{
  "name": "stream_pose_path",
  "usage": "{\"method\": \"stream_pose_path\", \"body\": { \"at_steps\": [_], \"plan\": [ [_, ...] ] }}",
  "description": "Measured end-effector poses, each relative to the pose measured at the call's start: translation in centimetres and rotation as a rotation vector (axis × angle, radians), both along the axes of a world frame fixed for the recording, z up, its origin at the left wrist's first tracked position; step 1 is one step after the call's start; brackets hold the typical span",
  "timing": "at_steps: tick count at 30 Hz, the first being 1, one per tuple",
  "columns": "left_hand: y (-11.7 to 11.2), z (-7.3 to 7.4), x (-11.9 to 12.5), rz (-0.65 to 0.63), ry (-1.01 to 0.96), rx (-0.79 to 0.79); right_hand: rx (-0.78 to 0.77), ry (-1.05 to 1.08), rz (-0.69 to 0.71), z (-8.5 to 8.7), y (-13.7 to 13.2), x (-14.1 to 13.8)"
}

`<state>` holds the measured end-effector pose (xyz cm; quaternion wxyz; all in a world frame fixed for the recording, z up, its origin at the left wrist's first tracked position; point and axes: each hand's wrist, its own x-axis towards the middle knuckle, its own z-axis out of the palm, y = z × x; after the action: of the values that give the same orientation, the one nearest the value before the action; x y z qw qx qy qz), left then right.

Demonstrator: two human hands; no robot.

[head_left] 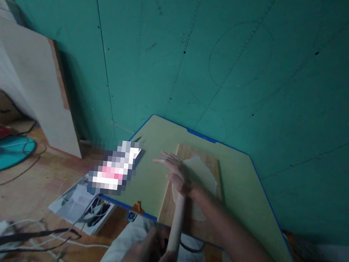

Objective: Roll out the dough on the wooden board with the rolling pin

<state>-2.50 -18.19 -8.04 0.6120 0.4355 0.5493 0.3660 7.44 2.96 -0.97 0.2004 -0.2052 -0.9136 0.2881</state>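
Running lengthwise from behind the straight, spread fingers of the right hand [178, 174] to the left hand [144, 254], whose blurred hold I cannot tell, the pin [177, 224] has dough [200, 178] mostly rightward.

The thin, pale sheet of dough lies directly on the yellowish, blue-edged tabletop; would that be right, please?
Not directly: the head view shows the dough on a rectangular light-brown wooden board, which lies on that tabletop.
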Motion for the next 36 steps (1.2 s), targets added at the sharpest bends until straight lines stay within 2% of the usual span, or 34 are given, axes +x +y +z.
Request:
{"method": "stream_pose_path", "body": {
  "at_steps": [3,5,7,10,14,18,24,27,31,34,36],
  "plan": [
    [0.5,1.4,-0.6,0.038,0.295,0.23,-0.038,0.07,0.007,-0.1,0.4,-1.8],
    [0.9,2.2,0.0,-0.022,0.392,0.303,-0.05,0.106,-0.009,-0.2,0.5,-2.2],
    [1.4,2.9,0.7,-0.133,0.437,0.286,-0.074,0.16,-0.073,-0.3,0.5,-1.8],
    [2.1,3.9,1.4,-0.25,0.499,0.214,-0.102,0.224,-0.188,-0.6,0.2,0.4],
    [2.5,4.7,1.9,-0.265,0.535,0.216,-0.075,0.132,-0.226,-1.6,-0.3,3.5],
    [2.5,4.6,2.3,-0.265,0.543,0.236,0.061,-0.055,-0.149,-2.0,-0.5,3.3],
    [1.9,4.1,0.5,-0.198,0.416,0.213,0.113,-0.259,-0.166,-0.9,-0.6,0.2],
    [1.4,3.2,-0.6,-0.135,0.268,0.185,0.128,-0.294,-0.197,-0.6,-1.0,-1.0],
    [1.0,1.8,-1.6,-0.041,0.04,0.054,0.132,-0.295,-0.21,-0.4,-1.1,-3.0],
    [0.9,2.0,-1.8,0.003,-0.039,-0.057,0.126,-0.285,-0.211,-0.4,-0.9,-4.1],
    [1.0,2.5,-1.8,0.022,-0.065,-0.07,0.116,-0.253,-0.229,-0.5,-0.7,-4.1]
  ]
}}
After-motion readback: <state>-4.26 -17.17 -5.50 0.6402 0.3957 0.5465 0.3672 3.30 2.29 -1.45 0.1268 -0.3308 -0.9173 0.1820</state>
